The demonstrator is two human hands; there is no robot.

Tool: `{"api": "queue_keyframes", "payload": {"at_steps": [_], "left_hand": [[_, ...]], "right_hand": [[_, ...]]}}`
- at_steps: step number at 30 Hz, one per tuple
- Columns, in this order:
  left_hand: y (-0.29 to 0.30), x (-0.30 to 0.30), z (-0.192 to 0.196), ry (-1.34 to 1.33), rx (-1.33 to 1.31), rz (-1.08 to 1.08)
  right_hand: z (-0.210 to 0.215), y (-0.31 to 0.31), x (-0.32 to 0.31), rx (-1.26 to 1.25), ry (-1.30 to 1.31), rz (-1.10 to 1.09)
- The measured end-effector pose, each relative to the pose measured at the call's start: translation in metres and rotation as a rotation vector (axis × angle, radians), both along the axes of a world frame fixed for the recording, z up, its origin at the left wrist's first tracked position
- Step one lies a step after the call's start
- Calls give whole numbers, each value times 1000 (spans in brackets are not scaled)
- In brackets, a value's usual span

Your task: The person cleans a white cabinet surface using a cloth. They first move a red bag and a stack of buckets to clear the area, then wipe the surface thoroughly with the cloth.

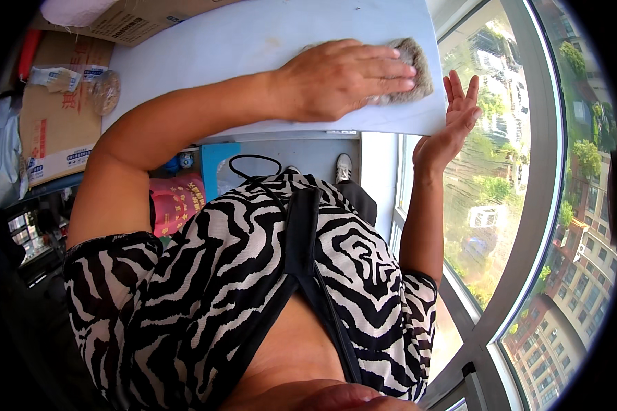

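My left hand (343,79) lies palm down near the right end of a pale white-blue tabletop (206,61), its arm reaching across from the left. Under its fingers is a fuzzy grey-brown cloth (413,72), pressed against the surface; part of the cloth is hidden by the hand. Just past the table's right edge, my right hand (451,123) is raised in front of the window, fingers stretched out and nothing in it. A faint yellowish mark (273,42) shows on the tabletop.
A large window (490,137) with a grey frame runs along the right. Cardboard boxes (65,113), a clear round plastic container (105,92) and grey plastic (3,151) crowd the left. Below the table are a pink printed bag (178,202) and a blue panel (216,164).
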State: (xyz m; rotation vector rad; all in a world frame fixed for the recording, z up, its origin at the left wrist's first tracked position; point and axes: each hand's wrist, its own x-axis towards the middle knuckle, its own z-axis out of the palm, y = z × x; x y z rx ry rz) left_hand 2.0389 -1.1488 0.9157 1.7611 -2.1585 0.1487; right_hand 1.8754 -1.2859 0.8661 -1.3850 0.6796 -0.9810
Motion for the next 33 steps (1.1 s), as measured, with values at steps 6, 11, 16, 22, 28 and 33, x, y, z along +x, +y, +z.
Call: {"api": "queue_keyframes", "payload": {"at_steps": [6,11,16,22,28,33], "left_hand": [[-116,73,-12,139,-105,74],[-47,32,-16,38,-196,52],[38,0,-1,14,-10,93],[39,-15,13,-84,52,-83],[-43,-55,1,-136,-95,-198],[26,-24,12,-75,1,-196]], "right_hand": [[-2,-6,1,-68,34,63],[11,-2,-22,-83,119,-21],[1,-11,-67,-107,159,-97],[-26,2,-86,87,137,108],[-79,-42,-93,642,-602,458],[-35,-14,-82,338,-93,2]]}}
